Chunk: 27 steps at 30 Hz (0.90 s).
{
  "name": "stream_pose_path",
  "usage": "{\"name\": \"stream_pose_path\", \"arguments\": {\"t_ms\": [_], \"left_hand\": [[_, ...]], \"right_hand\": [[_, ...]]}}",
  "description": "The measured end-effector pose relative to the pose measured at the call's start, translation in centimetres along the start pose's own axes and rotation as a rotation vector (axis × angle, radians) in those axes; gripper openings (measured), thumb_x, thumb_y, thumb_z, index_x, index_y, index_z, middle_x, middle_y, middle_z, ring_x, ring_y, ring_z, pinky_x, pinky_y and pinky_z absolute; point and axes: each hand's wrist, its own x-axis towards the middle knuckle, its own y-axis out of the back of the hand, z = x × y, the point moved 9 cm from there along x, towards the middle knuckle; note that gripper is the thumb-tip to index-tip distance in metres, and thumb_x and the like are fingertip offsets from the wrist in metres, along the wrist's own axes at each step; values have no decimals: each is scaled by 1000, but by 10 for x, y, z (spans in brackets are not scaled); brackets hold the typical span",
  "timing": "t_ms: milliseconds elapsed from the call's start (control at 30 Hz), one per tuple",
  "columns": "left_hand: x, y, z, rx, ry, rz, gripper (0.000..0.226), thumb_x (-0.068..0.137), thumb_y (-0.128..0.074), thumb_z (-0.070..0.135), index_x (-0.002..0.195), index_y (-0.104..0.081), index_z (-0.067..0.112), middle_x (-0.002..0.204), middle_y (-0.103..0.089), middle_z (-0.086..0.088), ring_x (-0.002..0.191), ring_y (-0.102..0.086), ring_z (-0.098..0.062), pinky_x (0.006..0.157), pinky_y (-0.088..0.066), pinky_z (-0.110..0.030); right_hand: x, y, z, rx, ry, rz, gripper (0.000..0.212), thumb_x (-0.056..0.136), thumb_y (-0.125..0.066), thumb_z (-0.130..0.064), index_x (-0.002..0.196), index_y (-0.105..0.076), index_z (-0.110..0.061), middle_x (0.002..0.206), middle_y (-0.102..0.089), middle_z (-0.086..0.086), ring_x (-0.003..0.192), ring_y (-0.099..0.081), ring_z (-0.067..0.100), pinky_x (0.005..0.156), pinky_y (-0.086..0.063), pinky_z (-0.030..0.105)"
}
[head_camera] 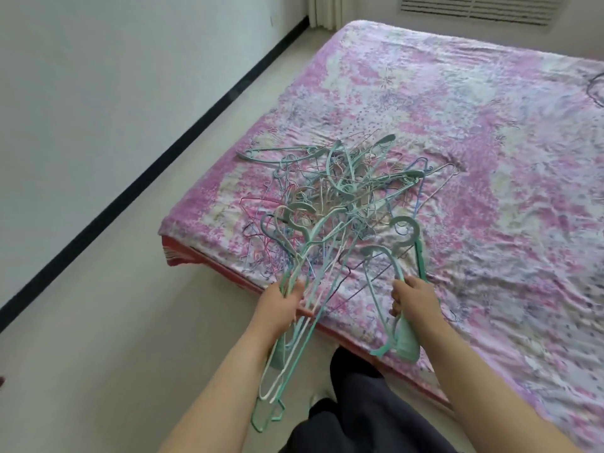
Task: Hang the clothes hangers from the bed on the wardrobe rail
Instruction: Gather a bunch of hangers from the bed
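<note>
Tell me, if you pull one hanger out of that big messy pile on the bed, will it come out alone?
Probably not. The tangled pile of thin wire and teal plastic hangers has hooks and bars crossing, so neighbours would likely snag and drag along. The thin wire ones look light and may bend. The thicker teal hangers gripped by the right hand look stiffer.

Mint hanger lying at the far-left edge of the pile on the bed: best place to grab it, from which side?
Probably the mint hanger's left arm, coming from the left and above. That arm sticks out flat onto the bedspread, clear of the pile, while its right part runs into the tangle. Both the left hand and right hand already hold hangers.
</note>
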Motion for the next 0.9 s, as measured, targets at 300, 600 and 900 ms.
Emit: {"name": "stream_pose_path", "arguments": {"t_ms": [300, 600, 900], "left_hand": [[-35, 16, 37, -72, -126, 101, 37, 95, -56, 31, 66, -46, 11, 45, -37, 0, 40, -34, -15, 49, -31, -32], [-43, -11, 192, -168, -346, 154, 39, 99, -50, 32, 66, -45, 11, 49, -38, 0, 41, -35, -13, 43, -34, -22], [-68, -17, 292, -364, -535, 225, 48, 97, -46, 37, 50, -48, 25, 45, -34, 3, 40, -28, -14, 42, -25, -24]], "right_hand": [[-16, 28, -47, -130, 292, 43, 16, 97, -44, -14, 83, -52, -11, 68, -44, 15, 56, -42, 22, 52, -42, 39], [13, 95, -138, -194, 561, 17, 8, 99, -46, -19, 101, -54, -18, 69, -54, 15, 58, -51, 35, 56, -50, 49], [36, 136, -183, -124, 544, -61, 14, 100, -44, -16, 91, -53, -9, 65, -49, 9, 57, -50, 25, 50, -42, 34]]}}
